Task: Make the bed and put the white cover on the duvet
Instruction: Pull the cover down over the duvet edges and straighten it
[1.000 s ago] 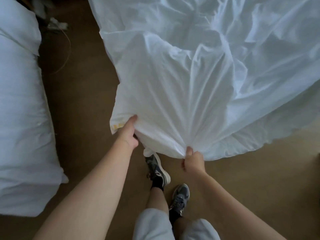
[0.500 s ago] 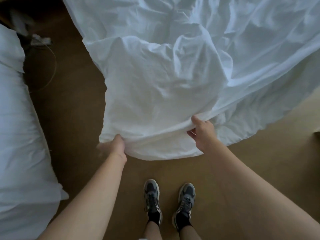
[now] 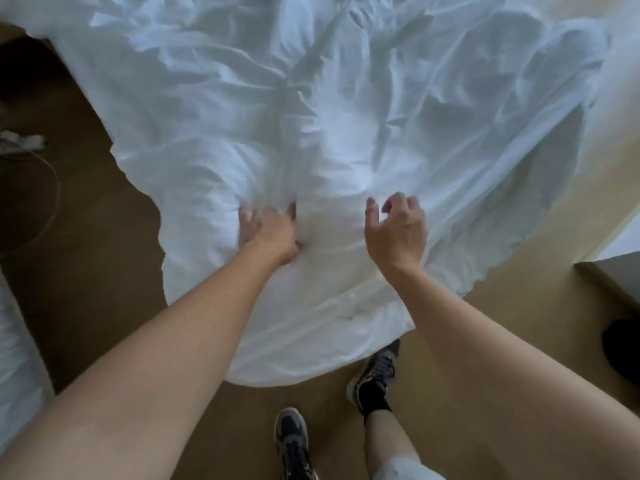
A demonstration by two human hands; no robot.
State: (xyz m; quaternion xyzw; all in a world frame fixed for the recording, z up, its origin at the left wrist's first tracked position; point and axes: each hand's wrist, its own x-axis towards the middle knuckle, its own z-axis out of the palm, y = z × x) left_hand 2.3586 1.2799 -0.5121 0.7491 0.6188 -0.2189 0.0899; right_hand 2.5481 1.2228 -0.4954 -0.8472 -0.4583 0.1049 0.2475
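Observation:
The white duvet cover [image 3: 346, 116] lies crumpled across the brown floor, filling the upper and middle view, its near edge by my feet. A button strip runs along the near part. My left hand [image 3: 268, 233] presses down into the fabric with its fingers dug into a bunch of folds. Just to the right, my right hand [image 3: 396, 230] hovers over the cover with curled, spread fingers and nothing in it. A second white bedding bundle [image 3: 17, 348], maybe the duvet, shows at the left edge.
Brown floor [image 3: 104, 271] surrounds the cover. A thin cable and a small white object [image 3: 24, 142] lie at the left. A pale box or furniture corner [image 3: 613, 278] and a dark round object [image 3: 623, 348] sit at the right. My shoes stand at the cover's near edge.
Both hands let go of the cover's near edge and moved forward onto it. The cover dropped flat on the floor, and I stepped closer, right foot forward.

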